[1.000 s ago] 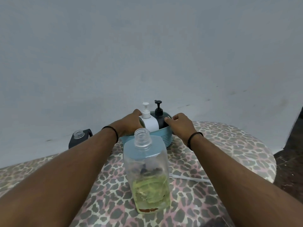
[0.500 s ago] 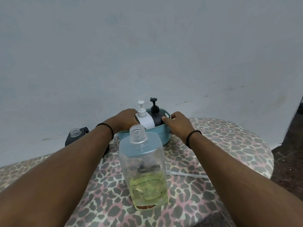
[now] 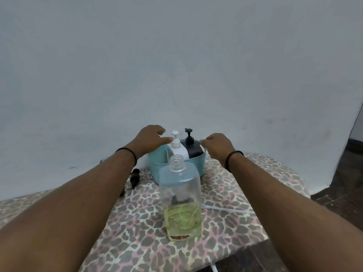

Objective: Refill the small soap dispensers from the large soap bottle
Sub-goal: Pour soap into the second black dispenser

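The large soap bottle [image 3: 180,199] stands uncapped on the leopard-print table [image 3: 225,195], nearer to me than either hand and between my forearms; it is clear plastic with a threaded neck, and yellow-green soap fills roughly its bottom third. Beyond it sits a teal basket [image 3: 157,160] holding two small dispensers side by side: a white dispenser [image 3: 176,147] with a white pump toward my left hand, and a black dispenser [image 3: 193,150] with a black pump toward my right. My left hand [image 3: 150,139] rests at the basket's left rim, knuckles up, fingers curled, thumb lying against the white dispenser's collar. My right hand [image 3: 218,144] is at the basket's right rim, fingers curled downward; it seems to be pinching the rim, though the fingertips are hidden behind the hand, so I cannot tell for sure. Both arms reach straight forward, each wrist wearing a dark band. A loose black pump head [image 3: 135,176] with its tube lies on the table just outside my left wrist.
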